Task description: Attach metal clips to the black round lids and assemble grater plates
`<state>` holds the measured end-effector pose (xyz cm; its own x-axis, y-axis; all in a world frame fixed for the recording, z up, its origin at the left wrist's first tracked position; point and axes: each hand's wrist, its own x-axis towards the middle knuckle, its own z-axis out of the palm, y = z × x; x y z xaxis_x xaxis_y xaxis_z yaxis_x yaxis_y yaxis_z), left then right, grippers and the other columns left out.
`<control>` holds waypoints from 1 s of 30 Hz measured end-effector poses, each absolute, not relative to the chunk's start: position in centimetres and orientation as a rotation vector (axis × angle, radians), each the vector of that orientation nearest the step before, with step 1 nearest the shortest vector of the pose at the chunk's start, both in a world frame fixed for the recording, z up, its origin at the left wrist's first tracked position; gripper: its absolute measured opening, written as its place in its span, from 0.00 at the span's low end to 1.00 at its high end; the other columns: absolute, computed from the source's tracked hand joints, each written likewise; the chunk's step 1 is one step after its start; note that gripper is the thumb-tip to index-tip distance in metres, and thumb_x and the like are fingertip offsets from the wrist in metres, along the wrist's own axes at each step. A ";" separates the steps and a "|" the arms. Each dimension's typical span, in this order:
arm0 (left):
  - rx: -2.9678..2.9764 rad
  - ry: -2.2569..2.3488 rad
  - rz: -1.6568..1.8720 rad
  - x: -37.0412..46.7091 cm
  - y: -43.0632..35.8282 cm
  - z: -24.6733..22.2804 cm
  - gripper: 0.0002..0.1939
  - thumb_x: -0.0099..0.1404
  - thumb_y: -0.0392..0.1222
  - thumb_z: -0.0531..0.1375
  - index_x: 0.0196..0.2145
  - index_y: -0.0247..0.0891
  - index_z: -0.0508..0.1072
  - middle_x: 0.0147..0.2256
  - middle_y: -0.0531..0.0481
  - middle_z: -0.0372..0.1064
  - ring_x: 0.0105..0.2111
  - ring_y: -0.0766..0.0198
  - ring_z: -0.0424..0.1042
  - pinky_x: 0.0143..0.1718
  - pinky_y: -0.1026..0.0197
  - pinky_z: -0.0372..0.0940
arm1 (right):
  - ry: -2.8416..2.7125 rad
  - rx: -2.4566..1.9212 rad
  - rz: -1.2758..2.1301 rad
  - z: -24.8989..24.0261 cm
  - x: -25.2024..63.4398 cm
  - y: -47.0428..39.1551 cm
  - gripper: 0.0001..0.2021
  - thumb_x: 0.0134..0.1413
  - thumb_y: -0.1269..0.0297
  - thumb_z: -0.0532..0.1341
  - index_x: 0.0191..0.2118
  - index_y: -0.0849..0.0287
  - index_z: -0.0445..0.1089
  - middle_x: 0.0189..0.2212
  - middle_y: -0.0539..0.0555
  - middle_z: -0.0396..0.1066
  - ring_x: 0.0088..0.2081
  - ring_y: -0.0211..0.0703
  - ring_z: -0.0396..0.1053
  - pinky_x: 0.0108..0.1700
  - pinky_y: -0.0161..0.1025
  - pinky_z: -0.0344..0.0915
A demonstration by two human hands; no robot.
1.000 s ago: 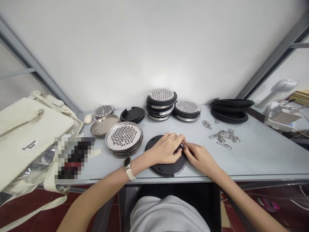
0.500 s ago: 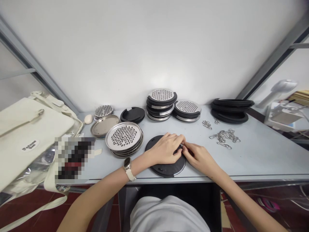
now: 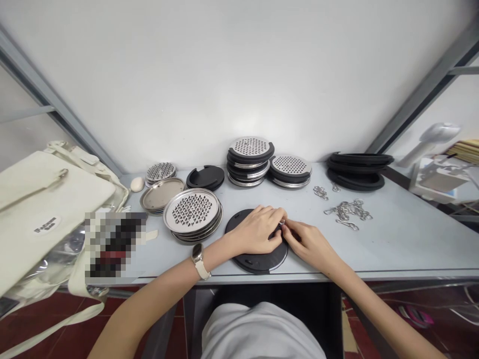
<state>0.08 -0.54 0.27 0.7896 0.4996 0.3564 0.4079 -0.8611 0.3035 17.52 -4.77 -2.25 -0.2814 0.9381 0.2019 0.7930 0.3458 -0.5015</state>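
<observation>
A round black plate lies flat near the table's front edge, partly covered by my left hand. The fingers of that hand are bent over the plate's right side and close around its rim. From the right, my right hand meets them, thumb and forefinger pinched on a small shiny metal clip. Fingers hide most of the clip, so I cannot tell how it sits against the rim. To the right is a loose pile of metal clips.
Stacked metal grater discs stand left of the plate. Behind are grater discs in black holders, a second such stack and a black holder. Black rings lie at the back right. A cream bag hangs over the left side.
My fingertips have shifted very slightly at the plate's right rim, and a little more of the metal clip shows between them. Everything else stays in place.
</observation>
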 end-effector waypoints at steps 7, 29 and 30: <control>2.790 0.705 0.655 0.1 -0.5 0.2 0.11 0.60 0.33 0.52 0.42 0.36 0.59 0.39 0.45 0.65 0.40 0.58 0.64 0.45 0.56 0.59 | -2.146 -1.513 0.442 -2.2 17.5 -4.7 0.13 0.63 0.63 0.47 0.34 0.58 0.66 0.27 0.55 0.73 0.27 0.44 0.70 0.30 0.36 0.59; 2.714 0.701 0.695 0.0 -0.4 0.1 0.10 0.61 0.34 0.52 0.42 0.37 0.60 0.38 0.47 0.64 0.40 0.58 0.65 0.45 0.57 0.62 | -2.156 -1.513 0.449 -2.6 17.8 -4.5 0.14 0.62 0.63 0.46 0.33 0.59 0.66 0.29 0.56 0.73 0.29 0.45 0.70 0.33 0.37 0.60; 2.707 0.701 0.701 0.0 -0.4 0.1 0.10 0.61 0.34 0.52 0.42 0.38 0.60 0.39 0.46 0.64 0.40 0.58 0.65 0.45 0.57 0.62 | -2.157 -1.517 0.446 -2.6 17.8 -4.5 0.14 0.62 0.63 0.46 0.32 0.59 0.66 0.28 0.55 0.73 0.29 0.45 0.70 0.32 0.37 0.60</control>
<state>0.01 -0.40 0.11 0.7673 0.5113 0.3870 0.3866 -0.8504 0.3570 17.81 -4.47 -2.61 -0.2841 0.9410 0.1838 0.7908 0.3383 -0.5101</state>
